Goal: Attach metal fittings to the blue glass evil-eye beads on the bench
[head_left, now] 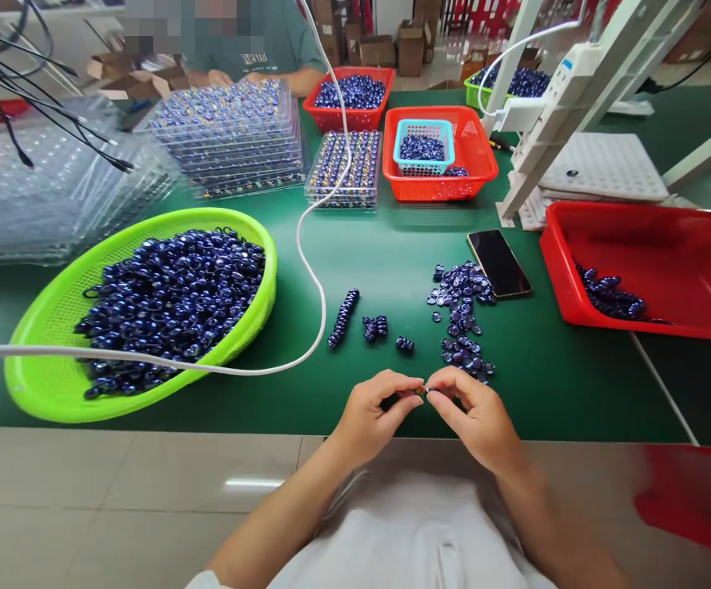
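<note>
My left hand (372,415) and my right hand (476,415) meet over the table's front edge, each with thumb and forefinger pinched. Between the left fingertips is a tiny piece with an orange-gold glint, mostly hidden. A small dark blue disc (432,390) shows at the right fingertips. Just beyond the right hand lies a loose pile of shiny dark blue discs (462,286). Left of that pile are a long stacked row of dark blue rings (344,317), two short stacks side by side (375,328) and another short stack (405,346).
A green basket (20,360) of dark blue rings stands left, crossed by a white cable (257,370). A phone (500,262) and red tray (643,327) are right. Behind stand filled clear trays (257,155) and an orange basket (483,155). A person (257,41) sits opposite.
</note>
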Demonstrator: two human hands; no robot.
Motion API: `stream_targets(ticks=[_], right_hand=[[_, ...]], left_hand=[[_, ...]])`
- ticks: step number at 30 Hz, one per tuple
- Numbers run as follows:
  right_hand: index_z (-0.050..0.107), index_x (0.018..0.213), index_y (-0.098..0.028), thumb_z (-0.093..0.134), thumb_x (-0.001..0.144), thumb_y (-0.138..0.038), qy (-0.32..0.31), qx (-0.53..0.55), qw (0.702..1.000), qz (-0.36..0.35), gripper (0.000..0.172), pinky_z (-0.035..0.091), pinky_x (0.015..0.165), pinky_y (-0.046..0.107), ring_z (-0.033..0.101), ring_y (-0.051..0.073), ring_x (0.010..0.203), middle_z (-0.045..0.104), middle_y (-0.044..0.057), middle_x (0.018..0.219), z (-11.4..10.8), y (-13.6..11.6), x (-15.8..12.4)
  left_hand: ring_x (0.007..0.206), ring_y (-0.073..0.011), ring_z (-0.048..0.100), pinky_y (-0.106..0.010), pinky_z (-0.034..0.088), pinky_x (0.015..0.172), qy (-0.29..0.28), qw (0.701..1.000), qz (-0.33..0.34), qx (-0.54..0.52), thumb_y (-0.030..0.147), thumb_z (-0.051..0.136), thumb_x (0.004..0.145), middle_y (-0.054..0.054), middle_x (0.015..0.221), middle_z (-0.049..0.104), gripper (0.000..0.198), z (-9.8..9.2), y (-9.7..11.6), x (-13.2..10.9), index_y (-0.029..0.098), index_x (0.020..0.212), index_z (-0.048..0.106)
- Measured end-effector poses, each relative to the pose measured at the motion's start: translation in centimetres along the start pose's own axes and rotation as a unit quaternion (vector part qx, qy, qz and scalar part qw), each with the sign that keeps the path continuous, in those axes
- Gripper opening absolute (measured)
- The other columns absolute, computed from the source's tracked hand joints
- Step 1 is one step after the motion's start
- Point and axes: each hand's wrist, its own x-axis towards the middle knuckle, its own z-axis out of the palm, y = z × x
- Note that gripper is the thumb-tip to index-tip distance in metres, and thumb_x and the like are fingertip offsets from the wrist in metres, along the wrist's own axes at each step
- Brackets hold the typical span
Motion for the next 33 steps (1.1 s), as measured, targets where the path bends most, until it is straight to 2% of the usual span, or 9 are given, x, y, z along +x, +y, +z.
stream_targets(ticks=[3, 8, 11, 14, 17, 23, 27, 30, 33], right_hand=[[0.062, 0.099, -0.023, 0.053, 0.096, -0.023, 0.015, 0.041, 0.999, 0.004, 0.010, 0.052, 0.072, 0.026, 0.061, 0.015, 0.079, 0.063, 0.002, 0.089, -0.5, 0.7, -1.0], [0.060, 0.128, -0.029, 0.056, 0.093, -0.019, -0.032, -0.040, 0.991, -0.121, 0.036, 0.054, 0.085, 0.033, 0.061, 0.018, 0.098, 0.059, 0.005, 0.108, -1.2, 0.6, -1.8], [0.061, 0.129, -0.031, 0.060, 0.092, -0.020, -0.056, -0.102, 0.976, -0.186, 0.039, 0.055, 0.084, 0.035, 0.060, 0.019, 0.100, 0.058, 0.007, 0.113, -1.6, 0.2, -1.8], [0.061, 0.129, -0.032, 0.061, 0.092, -0.017, -0.054, -0.111, 0.967, -0.224, 0.040, 0.057, 0.081, 0.035, 0.062, 0.018, 0.096, 0.060, 0.007, 0.112, -1.7, 0.3, -1.7], [0.063, 0.125, -0.028, 0.062, 0.091, -0.015, -0.035, -0.089, 0.967, -0.235, 0.036, 0.058, 0.077, 0.032, 0.064, 0.018, 0.093, 0.063, 0.007, 0.106, -1.5, 0.5, -1.7], [0.064, 0.100, -0.024, 0.058, 0.091, -0.012, 0.039, -0.054, 0.981, -0.180, 0.016, 0.056, 0.075, 0.031, 0.065, 0.018, 0.088, 0.065, 0.005, 0.094, -0.9, 1.0, -2.1], [0.060, 0.101, -0.023, 0.054, 0.090, -0.009, 0.043, -0.071, 0.985, -0.152, 0.018, 0.054, 0.079, 0.034, 0.064, 0.019, 0.090, 0.064, 0.005, 0.094, -0.4, 1.4, -2.3], [0.058, 0.103, -0.023, 0.054, 0.090, -0.008, 0.048, -0.081, 0.981, -0.167, 0.020, 0.053, 0.081, 0.035, 0.062, 0.020, 0.093, 0.064, 0.006, 0.096, -0.3, 1.5, -2.2], [0.057, 0.100, -0.023, 0.054, 0.090, -0.008, 0.059, -0.100, 0.976, -0.185, 0.019, 0.052, 0.079, 0.036, 0.062, 0.020, 0.090, 0.064, 0.005, 0.094, -0.3, 1.5, -2.0]], left_hand=[[0.083, -0.0198, 0.070, -0.030, 0.057, 0.077, -0.016, 0.991, -0.086, -0.104, 0.025, 0.074, 0.082, -0.009, 0.091, 0.076, 0.019, 0.6, 0.2, -0.2, 0.017, 0.099, 0.078], [0.087, -0.0197, 0.070, -0.031, 0.056, 0.082, -0.077, 0.953, -0.171, -0.240, 0.029, 0.078, 0.079, -0.008, 0.092, 0.077, 0.023, 0.7, 1.0, 0.0, 0.015, 0.096, 0.078], [0.080, -0.0181, 0.069, -0.029, 0.056, 0.076, -0.130, 0.928, -0.221, -0.271, 0.032, 0.080, 0.076, -0.006, 0.084, 0.076, 0.022, 0.3, 1.7, 0.4, 0.013, 0.089, 0.078], [0.073, -0.0169, 0.068, -0.028, 0.056, 0.072, -0.158, 0.917, -0.256, -0.263, 0.033, 0.083, 0.072, -0.005, 0.077, 0.076, 0.024, 0.0, 1.9, 0.7, 0.013, 0.085, 0.078], [0.071, -0.0159, 0.068, -0.027, 0.055, 0.071, -0.162, 0.916, -0.260, -0.258, 0.032, 0.083, 0.072, -0.005, 0.076, 0.076, 0.024, -0.1, 1.7, 0.8, 0.013, 0.087, 0.078], [0.083, -0.0197, 0.072, -0.032, 0.058, 0.079, -0.104, 0.944, -0.229, -0.213, 0.030, 0.080, 0.076, -0.008, 0.093, 0.079, 0.026, 0.5, 1.2, 0.0, 0.015, 0.097, 0.078], [0.085, -0.0210, 0.072, -0.033, 0.059, 0.079, -0.070, 0.976, -0.171, -0.117, 0.026, 0.075, 0.079, -0.009, 0.093, 0.078, 0.026, 1.3, 1.1, -0.3, 0.015, 0.102, 0.075], [0.084, -0.0207, 0.073, -0.032, 0.059, 0.078, -0.035, 0.981, -0.168, -0.093, 0.023, 0.075, 0.078, -0.008, 0.089, 0.077, 0.028, 1.8, 1.2, -0.4, 0.014, 0.104, 0.070], [0.085, -0.0208, 0.074, -0.032, 0.060, 0.079, -0.031, 0.983, -0.165, -0.073, 0.021, 0.074, 0.079, -0.007, 0.087, 0.077, 0.026, 1.9, 1.5, -0.4, 0.015, 0.102, 0.065]])
